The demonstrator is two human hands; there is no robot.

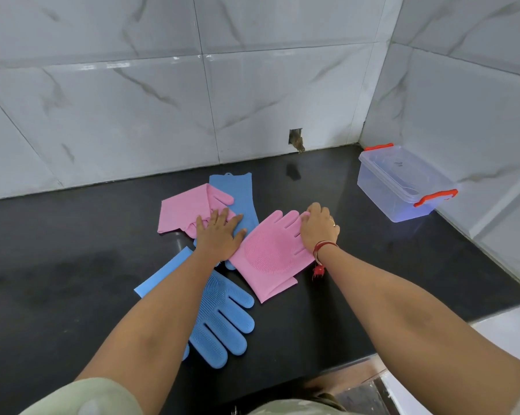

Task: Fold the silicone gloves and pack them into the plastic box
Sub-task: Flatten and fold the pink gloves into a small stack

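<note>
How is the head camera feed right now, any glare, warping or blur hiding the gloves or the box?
Head view: wide-angle warping bends the wall tiles; the dark countertop shows soft glare and reflections; the pink glove and both hands are sharp; the plastic box is see-through, with a bluish glow at its base.

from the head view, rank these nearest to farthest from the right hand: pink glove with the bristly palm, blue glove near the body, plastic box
1. Pink glove with the bristly palm: under the right hand, which touches its fingertips.
2. Blue glove near the body: lower left, partly under the left forearm.
3. Plastic box: far right, in the corner by the wall.
</note>
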